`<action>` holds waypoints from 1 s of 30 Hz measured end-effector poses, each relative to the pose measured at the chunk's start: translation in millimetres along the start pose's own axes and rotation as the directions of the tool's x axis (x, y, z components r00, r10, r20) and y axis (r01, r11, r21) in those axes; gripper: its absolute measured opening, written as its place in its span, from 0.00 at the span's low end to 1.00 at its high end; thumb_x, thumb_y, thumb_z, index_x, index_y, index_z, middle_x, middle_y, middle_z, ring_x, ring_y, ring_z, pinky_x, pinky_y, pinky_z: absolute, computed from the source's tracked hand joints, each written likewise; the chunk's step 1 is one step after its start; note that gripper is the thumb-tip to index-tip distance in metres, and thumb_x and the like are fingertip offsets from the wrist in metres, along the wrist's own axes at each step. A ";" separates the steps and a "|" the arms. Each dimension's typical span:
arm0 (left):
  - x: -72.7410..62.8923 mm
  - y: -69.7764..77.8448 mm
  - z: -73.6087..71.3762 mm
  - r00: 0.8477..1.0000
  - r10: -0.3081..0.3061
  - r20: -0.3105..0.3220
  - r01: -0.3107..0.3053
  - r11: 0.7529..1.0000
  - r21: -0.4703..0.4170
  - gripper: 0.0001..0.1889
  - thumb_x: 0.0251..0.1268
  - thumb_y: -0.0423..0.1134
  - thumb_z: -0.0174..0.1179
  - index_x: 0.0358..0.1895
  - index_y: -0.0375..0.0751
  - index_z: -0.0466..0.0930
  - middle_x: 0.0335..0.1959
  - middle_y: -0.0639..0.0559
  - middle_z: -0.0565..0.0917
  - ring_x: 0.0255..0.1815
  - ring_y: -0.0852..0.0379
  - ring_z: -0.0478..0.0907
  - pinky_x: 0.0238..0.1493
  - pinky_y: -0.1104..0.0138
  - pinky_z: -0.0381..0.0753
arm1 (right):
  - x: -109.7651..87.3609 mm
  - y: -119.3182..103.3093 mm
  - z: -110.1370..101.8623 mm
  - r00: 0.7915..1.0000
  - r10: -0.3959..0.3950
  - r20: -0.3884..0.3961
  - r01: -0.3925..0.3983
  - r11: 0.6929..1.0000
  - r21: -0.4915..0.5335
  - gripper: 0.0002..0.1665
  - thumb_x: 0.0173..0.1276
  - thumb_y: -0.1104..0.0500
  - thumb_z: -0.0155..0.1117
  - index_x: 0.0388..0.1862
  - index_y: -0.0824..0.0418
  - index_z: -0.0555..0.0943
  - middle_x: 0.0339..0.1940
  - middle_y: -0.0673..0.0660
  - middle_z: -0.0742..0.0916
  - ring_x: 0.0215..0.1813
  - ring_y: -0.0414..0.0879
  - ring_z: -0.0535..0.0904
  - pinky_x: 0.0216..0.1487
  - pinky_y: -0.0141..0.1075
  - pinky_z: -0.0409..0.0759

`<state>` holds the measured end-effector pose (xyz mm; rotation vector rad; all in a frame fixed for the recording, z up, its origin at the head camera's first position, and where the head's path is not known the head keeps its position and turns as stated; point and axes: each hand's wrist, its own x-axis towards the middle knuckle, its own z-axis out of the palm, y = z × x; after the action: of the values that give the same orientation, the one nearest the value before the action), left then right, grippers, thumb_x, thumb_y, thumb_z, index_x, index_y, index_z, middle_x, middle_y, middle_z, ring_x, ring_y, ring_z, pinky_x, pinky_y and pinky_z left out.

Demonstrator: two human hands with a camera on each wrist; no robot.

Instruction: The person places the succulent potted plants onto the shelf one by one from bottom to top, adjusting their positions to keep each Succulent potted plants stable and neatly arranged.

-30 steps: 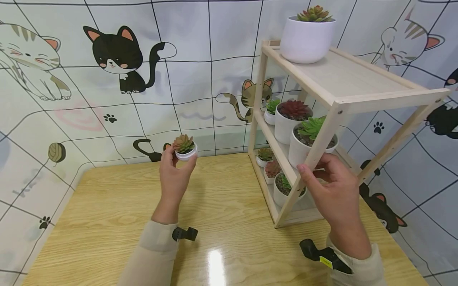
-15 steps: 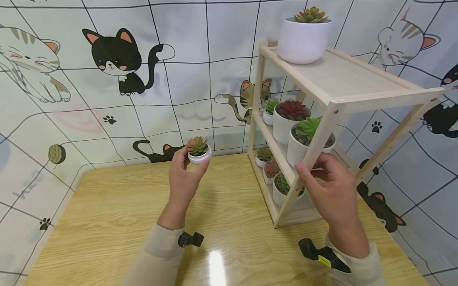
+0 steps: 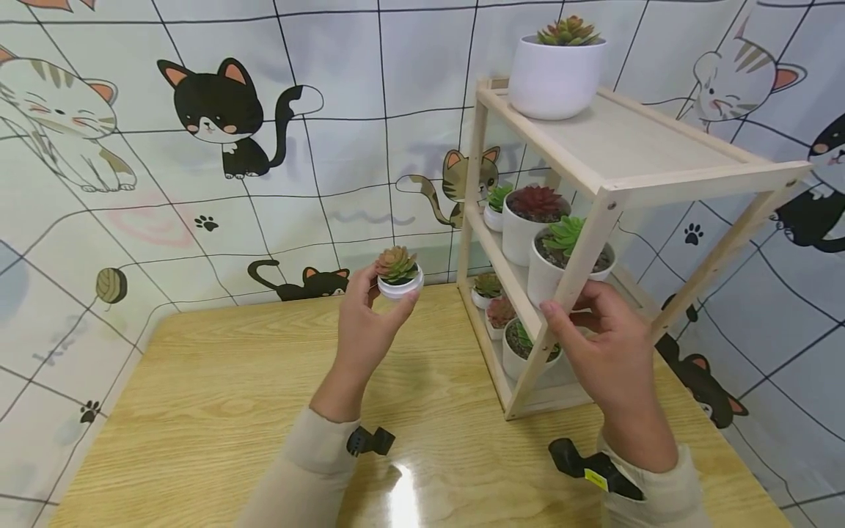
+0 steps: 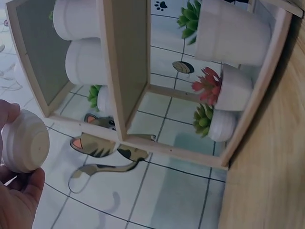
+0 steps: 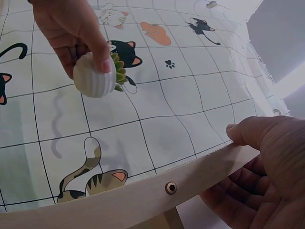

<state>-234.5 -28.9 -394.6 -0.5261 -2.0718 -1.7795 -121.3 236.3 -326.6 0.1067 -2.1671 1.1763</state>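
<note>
A small potted succulent (image 3: 397, 275) with reddish-green leaves and a white pot is held above the table by my left hand (image 3: 371, 319), thumb and fingers on either side of the pot. In the left wrist view the pot's white base (image 4: 29, 143) faces the camera. My right hand (image 3: 610, 356) grips the near left post of the wooden shelf (image 3: 673, 150), thumb on one side and curled fingers on the other. Close by that hand, on the middle tier, stands a white pot with a green succulent (image 3: 565, 236), partly hidden by the post.
The top tier bears a large white pot (image 3: 557, 77). Behind the green one sits a dark red succulent (image 3: 536, 204), with a small green plant (image 3: 499, 198) farther back. Several potted succulents line the bottom tier. A cat-patterned wall covering (image 3: 343, 147) borders the wooden table (image 3: 251, 381).
My left hand has moved steadily right towards the shelf, carrying the small potted succulent. The right hand keeps its grip on the post.
</note>
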 end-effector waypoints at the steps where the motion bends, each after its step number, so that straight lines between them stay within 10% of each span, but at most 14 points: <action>1: 1.7 3.4 1.5 1.000 -0.004 0.006 0.004 1.000 -0.007 0.34 0.64 0.37 0.74 0.72 0.35 0.71 0.65 0.44 0.74 0.66 0.52 0.75 0.71 0.62 0.77 | 0.0 0.0 0.1 1.000 0.005 0.000 -0.005 1.000 -0.002 0.20 0.66 0.69 0.74 0.56 0.70 0.83 0.50 0.63 0.88 0.41 0.27 0.82 0.39 0.17 0.81; 30: 71.4 114.0 38.2 0.985 0.081 0.154 -0.052 0.982 -0.182 0.34 0.65 0.40 0.72 0.70 0.37 0.68 0.62 0.48 0.77 0.63 0.59 0.76 0.69 0.68 0.77 | -0.2 1.2 1.2 1.000 0.007 -0.004 -0.007 1.000 -0.019 0.19 0.67 0.68 0.73 0.55 0.69 0.83 0.48 0.56 0.88 0.41 0.27 0.82 0.38 0.17 0.82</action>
<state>-240.6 28.0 -267.0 -0.8055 -1.9814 -1.9505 -122.2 236.1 -328.1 0.0880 -2.1763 1.1583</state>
